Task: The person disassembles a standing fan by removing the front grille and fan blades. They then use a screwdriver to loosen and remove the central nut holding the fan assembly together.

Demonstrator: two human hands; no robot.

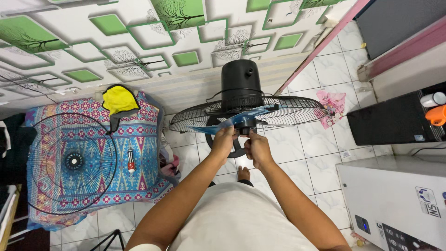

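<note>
Both hands are meeting at the centre of the frame on the fan: the left hand (224, 139) is curling shut around a blue blade (218, 125), while the right hand (258, 148) is pinching closed on the hub (245, 122). The hub is lying just above both hands, its axis pointing toward the person, with the rear grille (297, 111) spreading behind it and the front grille (69, 162) lying well apart at lower left on the patterned bed (144, 153).

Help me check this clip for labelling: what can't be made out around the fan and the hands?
- Head view: the fan hub is mostly covered by the left hand and right hand.
- Fan base: hidden beneath the rear grille and the arms.
- Front grille on the patterned cloth: its middle is too small to make out.
</note>
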